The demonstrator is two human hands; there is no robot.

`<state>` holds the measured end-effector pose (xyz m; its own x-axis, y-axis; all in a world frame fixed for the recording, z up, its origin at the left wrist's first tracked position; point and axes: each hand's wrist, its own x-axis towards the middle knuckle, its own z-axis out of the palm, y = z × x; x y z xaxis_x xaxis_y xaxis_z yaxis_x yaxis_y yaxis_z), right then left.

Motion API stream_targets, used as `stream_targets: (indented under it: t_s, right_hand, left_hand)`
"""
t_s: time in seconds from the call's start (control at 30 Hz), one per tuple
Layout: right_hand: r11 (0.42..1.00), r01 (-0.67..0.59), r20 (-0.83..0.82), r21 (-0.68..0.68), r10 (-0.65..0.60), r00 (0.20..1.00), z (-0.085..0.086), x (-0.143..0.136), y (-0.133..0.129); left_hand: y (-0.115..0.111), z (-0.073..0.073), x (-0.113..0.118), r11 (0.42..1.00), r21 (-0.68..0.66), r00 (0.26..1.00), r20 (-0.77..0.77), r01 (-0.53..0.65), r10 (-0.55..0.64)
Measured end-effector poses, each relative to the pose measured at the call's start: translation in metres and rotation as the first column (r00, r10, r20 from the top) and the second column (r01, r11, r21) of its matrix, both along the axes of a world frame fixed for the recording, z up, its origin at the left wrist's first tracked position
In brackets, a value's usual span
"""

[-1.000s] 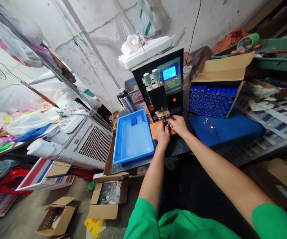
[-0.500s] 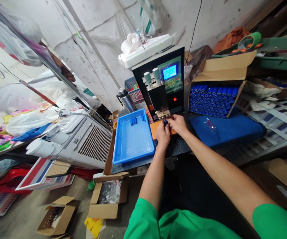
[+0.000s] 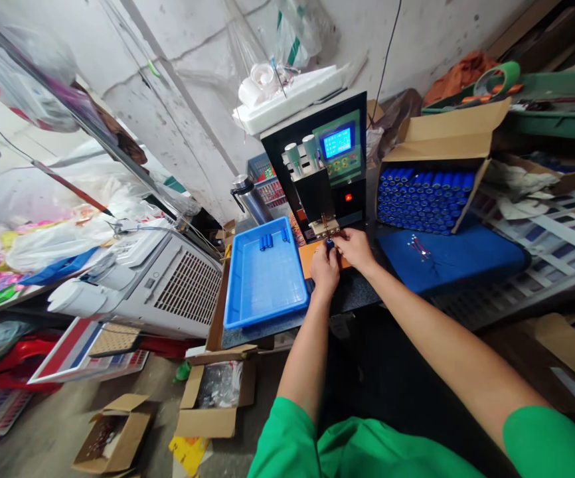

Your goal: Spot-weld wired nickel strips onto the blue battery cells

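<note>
Closed around a small blue battery cell (image 3: 330, 244), my left hand (image 3: 324, 269) is directly below the electrodes of a black spot welder (image 3: 319, 194) with a lit display. My right hand (image 3: 354, 248) is pinched just right of the cell, close under the electrode holder; whatever its fingertips hold is too small and hidden to make out. An orange plate (image 3: 310, 255) lies beneath both hands. To the left, a blue tray (image 3: 267, 299) contains several blue cells (image 3: 266, 241) near its far end.
Rows of blue cells fill an open cardboard box (image 3: 444, 139) on the right. Small red-and-white wire leads (image 3: 419, 247) lie on a blue surface (image 3: 487, 259) before it. A metal flask (image 3: 251, 199) stands behind the tray. Cardboard boxes (image 3: 208, 421) sit on the floor.
Both hands stay at the electrodes with the blue cell, with barely any movement. The whole view has shifted very slightly.
</note>
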<state>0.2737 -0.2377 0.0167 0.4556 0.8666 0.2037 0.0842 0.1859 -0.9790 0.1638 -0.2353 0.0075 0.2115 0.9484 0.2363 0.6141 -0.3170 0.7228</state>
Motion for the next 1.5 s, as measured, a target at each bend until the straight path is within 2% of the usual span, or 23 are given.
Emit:
stream_targets:
  t_s: [0.23, 0.43, 0.53, 0.63, 0.7, 0.77, 0.83, 0.9, 0.97, 1.07, 1.17, 1.23, 1.3, 1.4, 1.43, 1.5]
  right_hand:
    - [1.0, -0.022, -0.055, 0.008, 0.022, 0.998, 0.0, -0.001, 0.0]
    - [0.999, -0.037, -0.027, -0.022, 0.036, 0.999, -0.007, 0.001, 0.002]
    - [0.999, -0.038, 0.037, -0.036, 0.04, 0.999, -0.008, 0.003, -0.003]
    - [0.998, 0.054, 0.224, -0.012, -0.05, 0.973, -0.005, 0.008, -0.017]
    - [0.988, 0.15, 0.409, 0.042, -0.154, 0.899, 0.001, 0.012, -0.029]
    - [0.97, 0.207, 0.596, 0.126, -0.241, 0.766, 0.009, 0.015, -0.042]
    - [0.958, 0.196, 0.734, 0.21, -0.287, 0.616, 0.018, 0.018, -0.051]
    - [0.959, 0.137, 0.813, 0.248, -0.283, 0.509, 0.024, 0.019, -0.055]
    - [0.975, 0.057, 0.867, 0.215, -0.218, 0.449, 0.029, 0.018, -0.055]
    - [0.998, -0.027, 0.926, 0.063, -0.049, 0.374, 0.033, 0.016, -0.053]
    - [0.998, -0.011, 0.943, -0.057, 0.057, 0.327, 0.035, 0.013, -0.051]
    - [0.997, 0.029, 0.938, -0.076, 0.062, 0.342, 0.035, 0.015, -0.049]
    - [0.995, 0.093, 0.913, -0.045, 0.003, 0.409, 0.033, 0.025, -0.048]
    - [0.961, 0.242, 0.831, 0.135, -0.243, 0.501, 0.031, 0.058, -0.048]
    - [0.93, 0.299, 0.794, 0.214, -0.344, 0.501, 0.031, 0.073, -0.049]
    - [0.849, 0.403, 0.738, 0.342, -0.508, 0.443, 0.033, 0.105, -0.049]
  left_hand:
    - [0.001, -0.002, -0.001, 1.0, 0.019, 1.0, -0.008, 0.007, -0.007]
    - [-0.001, 0.002, 0.0, 1.0, 0.013, 0.999, -0.036, -0.002, 0.002]
    - [-0.002, 0.004, 0.0, 1.0, 0.018, 0.998, -0.057, 0.013, -0.012]
    - [-0.002, 0.003, -0.001, 0.999, 0.025, 0.998, -0.06, 0.024, -0.023]
    - [-0.002, 0.001, -0.003, 0.998, 0.045, 0.998, -0.054, 0.044, -0.042]
    - [-0.001, -0.003, -0.006, 0.994, 0.074, 0.996, -0.039, 0.086, -0.084]
    - [-0.001, -0.006, -0.008, 0.986, 0.1, 0.991, -0.024, 0.136, -0.134]
    - [-0.001, -0.009, -0.011, 0.975, 0.127, 0.983, -0.011, 0.183, -0.183]
    - [0.0, -0.01, -0.012, 0.962, 0.154, 0.974, -0.002, 0.225, -0.228]
    - [0.002, -0.009, -0.013, 0.948, 0.184, 0.964, 0.005, 0.26, -0.265]
    - [0.005, -0.008, -0.013, 0.949, 0.187, 0.966, -0.001, 0.254, -0.259]
    - [0.008, -0.007, -0.013, 0.957, 0.185, 0.974, -0.009, 0.226, -0.228]
    - [0.008, -0.006, -0.012, 0.963, 0.177, 0.979, -0.027, 0.203, -0.202]
    - [0.007, -0.002, -0.011, 0.965, 0.172, 0.979, -0.091, 0.198, -0.184]
    - [0.006, 0.0, -0.011, 0.965, 0.176, 0.978, -0.11, 0.194, -0.176]
    - [0.004, 0.002, -0.01, 0.965, 0.189, 0.978, -0.132, 0.182, -0.158]
